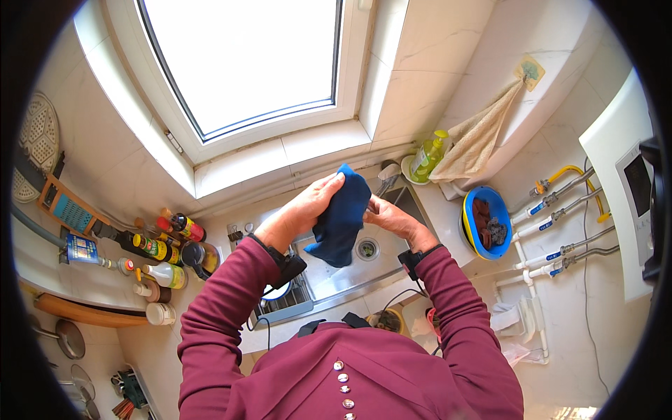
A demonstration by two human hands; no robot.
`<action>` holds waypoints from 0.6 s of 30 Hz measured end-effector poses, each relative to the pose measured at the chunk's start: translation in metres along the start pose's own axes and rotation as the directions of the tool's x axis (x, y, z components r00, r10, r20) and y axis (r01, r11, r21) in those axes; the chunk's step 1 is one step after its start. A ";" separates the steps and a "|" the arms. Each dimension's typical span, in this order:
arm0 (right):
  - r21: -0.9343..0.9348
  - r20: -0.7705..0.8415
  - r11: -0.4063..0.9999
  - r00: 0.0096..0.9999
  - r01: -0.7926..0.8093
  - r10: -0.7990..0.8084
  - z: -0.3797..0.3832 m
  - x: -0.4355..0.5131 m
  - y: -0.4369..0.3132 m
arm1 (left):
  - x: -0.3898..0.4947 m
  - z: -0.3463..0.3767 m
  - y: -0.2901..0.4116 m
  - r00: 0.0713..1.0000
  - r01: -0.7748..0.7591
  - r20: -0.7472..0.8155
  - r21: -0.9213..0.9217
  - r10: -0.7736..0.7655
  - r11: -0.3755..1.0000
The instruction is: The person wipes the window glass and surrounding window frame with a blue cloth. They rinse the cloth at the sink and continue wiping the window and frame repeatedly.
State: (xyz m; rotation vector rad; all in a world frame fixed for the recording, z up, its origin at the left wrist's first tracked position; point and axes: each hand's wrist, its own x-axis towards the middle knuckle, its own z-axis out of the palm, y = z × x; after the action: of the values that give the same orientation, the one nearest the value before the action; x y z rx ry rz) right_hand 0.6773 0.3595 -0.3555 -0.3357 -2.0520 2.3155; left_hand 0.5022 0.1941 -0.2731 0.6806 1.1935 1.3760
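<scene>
A dark blue cloth (344,220) hangs bunched over the stainless steel sink (320,281). My left hand (310,202) grips its upper left side, the thumb lying on top near the raised corner. At the cloth's right edge, my right hand (388,215) has its fingers bent against the fabric; the fingertips are partly hidden, so how firmly it holds cannot be told. Below and right of the cloth lies the sink drain (367,249) with green bits in it. The faucet (388,176) stands behind my right hand.
Sauce bottles (157,249) and jars crowd the counter at left. A dish rack (286,310) sits at the sink's near left. Right of the sink are a green pump bottle (428,157), a hanging beige towel (480,131) and a blue basin (488,252) holding cloths. Pipes line the right wall.
</scene>
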 end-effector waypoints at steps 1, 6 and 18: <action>-0.012 0.032 1.000 0.999 -0.029 0.030 0.002 -0.001 -0.007 | 0.000 -0.003 0.004 1.000 -0.007 -0.025 0.008 0.007 1.000; 0.214 0.016 0.975 0.998 -0.056 0.054 0.016 -0.010 -0.033 | 0.005 -0.037 0.011 0.993 -0.053 -0.104 0.021 0.055 0.998; 0.521 -0.130 0.840 0.986 0.153 -0.099 0.032 -0.001 -0.082 | 0.008 -0.084 -0.061 0.999 0.030 -0.044 0.046 -0.028 0.998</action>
State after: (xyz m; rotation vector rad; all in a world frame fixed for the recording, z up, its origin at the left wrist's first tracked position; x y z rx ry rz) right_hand 0.6626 0.3383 -0.2712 -0.2689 -1.2618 2.5864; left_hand 0.4461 0.1705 -0.3580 0.6670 1.2690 1.3482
